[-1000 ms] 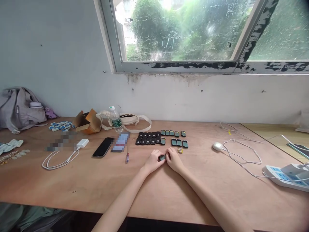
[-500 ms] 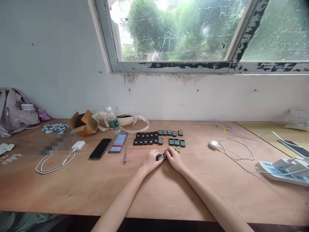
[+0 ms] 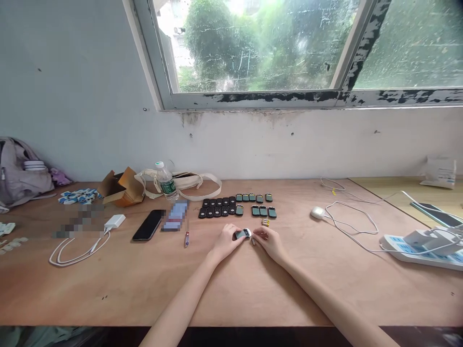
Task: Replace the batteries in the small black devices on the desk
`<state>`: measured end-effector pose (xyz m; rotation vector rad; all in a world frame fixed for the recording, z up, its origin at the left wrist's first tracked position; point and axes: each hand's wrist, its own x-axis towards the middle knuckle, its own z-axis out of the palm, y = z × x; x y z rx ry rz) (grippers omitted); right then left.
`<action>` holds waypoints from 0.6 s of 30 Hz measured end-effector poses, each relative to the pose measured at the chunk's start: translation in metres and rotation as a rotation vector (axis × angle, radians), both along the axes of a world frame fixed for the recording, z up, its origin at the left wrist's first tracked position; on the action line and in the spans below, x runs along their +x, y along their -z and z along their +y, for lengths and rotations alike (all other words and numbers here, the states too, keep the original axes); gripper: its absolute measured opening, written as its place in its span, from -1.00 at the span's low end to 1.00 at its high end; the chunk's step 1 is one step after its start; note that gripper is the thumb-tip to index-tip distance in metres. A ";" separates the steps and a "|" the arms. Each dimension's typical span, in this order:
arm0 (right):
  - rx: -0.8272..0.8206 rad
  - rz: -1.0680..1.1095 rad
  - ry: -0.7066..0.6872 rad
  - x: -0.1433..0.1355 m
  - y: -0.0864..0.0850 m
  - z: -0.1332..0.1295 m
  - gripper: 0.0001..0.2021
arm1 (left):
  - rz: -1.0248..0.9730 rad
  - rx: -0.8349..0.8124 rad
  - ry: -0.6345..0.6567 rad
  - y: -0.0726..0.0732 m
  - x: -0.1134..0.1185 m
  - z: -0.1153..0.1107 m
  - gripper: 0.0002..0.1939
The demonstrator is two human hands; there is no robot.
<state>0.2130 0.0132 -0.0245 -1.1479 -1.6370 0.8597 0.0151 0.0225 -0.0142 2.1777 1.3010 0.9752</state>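
Observation:
Between the thumb and fingers of my left hand [image 3: 226, 241] is a small dark device with a grey-green face [image 3: 240, 234], held low over the table. A small whitish patch shows at its right end. My right hand [image 3: 269, 242] is just right of the device, its fingertips curled together; whatever they may pinch is too small to make out. Beyond it lie small gold-coloured cylinders [image 3: 265, 222], perhaps batteries. Several similar grey-green-faced devices [image 3: 263, 211] lie in two rows further back. Left of them, black oval-cornered pieces [image 3: 217, 211] are set close together in two rows.
A small screwdriver [image 3: 187, 239], a black phone [image 3: 148, 225] and a water bottle [image 3: 167, 183] are on the left, near an opened cardboard box [image 3: 121, 188]. Right, a white cable runs from a white puck [image 3: 318, 213] toward a power strip [image 3: 423, 255].
My right hand has drawn a little to the right, away from the device, uncovering its right end. My left hand keeps its hold. The whole view has shifted slightly.

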 end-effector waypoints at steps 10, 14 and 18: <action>0.311 -0.392 -0.170 0.002 -0.012 -0.023 -0.79 | -0.011 0.031 -0.026 0.000 -0.001 0.001 -0.82; 0.347 -0.532 -0.254 0.004 -0.019 -0.027 -0.69 | -0.015 0.048 -0.062 -0.001 -0.003 0.002 -0.83; 0.340 -0.557 -0.233 0.019 -0.019 -0.023 -0.71 | -0.004 0.061 -0.109 0.002 -0.005 0.005 -0.84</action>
